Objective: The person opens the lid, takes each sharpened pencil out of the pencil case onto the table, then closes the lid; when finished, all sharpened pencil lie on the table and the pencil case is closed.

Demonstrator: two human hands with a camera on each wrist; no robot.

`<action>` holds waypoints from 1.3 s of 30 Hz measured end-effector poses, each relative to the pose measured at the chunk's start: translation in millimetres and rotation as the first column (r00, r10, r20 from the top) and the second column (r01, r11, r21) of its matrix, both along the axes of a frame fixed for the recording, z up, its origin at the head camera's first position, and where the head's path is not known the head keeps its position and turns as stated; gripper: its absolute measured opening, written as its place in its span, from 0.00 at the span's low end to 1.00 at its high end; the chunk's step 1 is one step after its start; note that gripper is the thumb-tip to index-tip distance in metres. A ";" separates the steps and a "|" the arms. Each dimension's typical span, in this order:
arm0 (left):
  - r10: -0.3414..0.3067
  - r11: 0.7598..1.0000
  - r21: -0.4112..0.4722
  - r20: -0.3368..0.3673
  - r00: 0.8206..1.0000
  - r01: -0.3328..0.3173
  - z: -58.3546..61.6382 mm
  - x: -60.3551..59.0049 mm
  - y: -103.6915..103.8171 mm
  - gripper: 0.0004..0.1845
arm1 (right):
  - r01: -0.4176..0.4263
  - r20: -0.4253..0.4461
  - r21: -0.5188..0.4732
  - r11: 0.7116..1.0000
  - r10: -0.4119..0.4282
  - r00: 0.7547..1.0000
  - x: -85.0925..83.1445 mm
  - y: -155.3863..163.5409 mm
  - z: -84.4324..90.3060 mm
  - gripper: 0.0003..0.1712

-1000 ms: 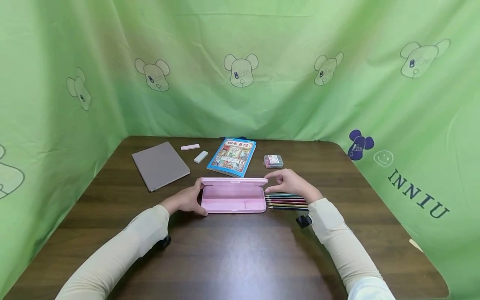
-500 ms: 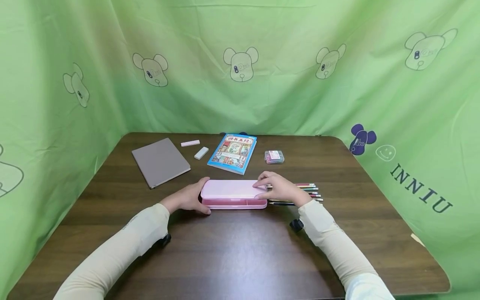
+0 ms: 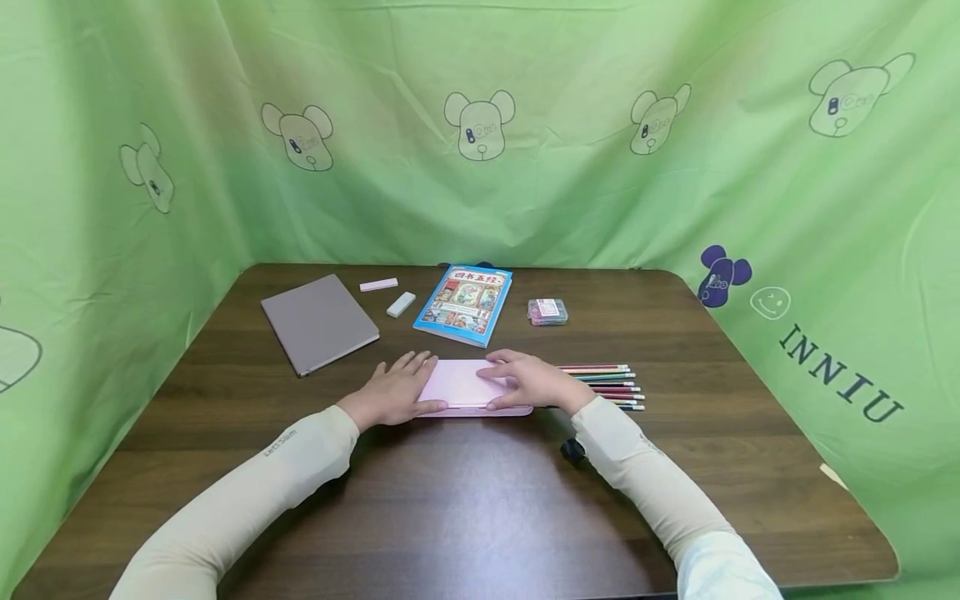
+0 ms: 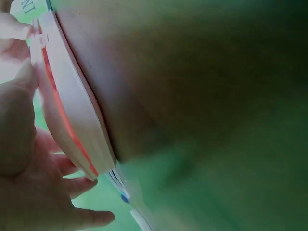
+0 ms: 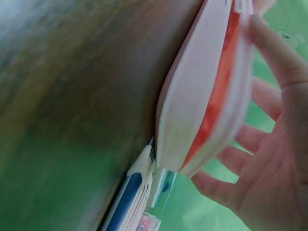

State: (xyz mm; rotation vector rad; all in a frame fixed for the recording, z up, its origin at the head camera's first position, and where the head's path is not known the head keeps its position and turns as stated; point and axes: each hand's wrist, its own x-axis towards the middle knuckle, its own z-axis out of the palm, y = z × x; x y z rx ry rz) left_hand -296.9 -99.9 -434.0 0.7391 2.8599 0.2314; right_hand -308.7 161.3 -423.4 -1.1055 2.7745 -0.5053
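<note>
A pink pencil case [image 3: 459, 382] lies lengthwise near the middle of the table, its lid down over the base. In the right wrist view, a narrow reddish gap runs between the lid and base of the pencil case [image 5: 190, 101]. My left hand [image 3: 393, 392] rests on the lid's left end with its fingers spread. On the right end of the lid, my right hand [image 3: 528, 383] touches with its fingers a little bent. Several pencils [image 3: 611, 386] lie side by side just right of the case, their tips partly hidden behind my right hand.
Behind the case lie a grey notebook [image 3: 321, 323], a blue-edged book [image 3: 463, 304] and a small clear box with coloured contents [image 3: 547, 312]. Between notebook and book are a white block [image 3: 401, 304] and a thin pale pink bar [image 3: 378, 284]. A green curtain [image 3: 480, 208] surrounds the table's back and sides.
The case's lid has swung down from upright to lying over the base. My left hand has moved from the case's left side onto the lid; my right hand has moved left with the lid.
</note>
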 end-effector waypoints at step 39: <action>-0.025 0.999 0.037 0.057 0.998 0.023 -2.0 -18.7 -0.6 0.53 | 0.042 0.004 0.053 0.998 -0.042 0.999 -6.8 -8.0 -4.8 0.40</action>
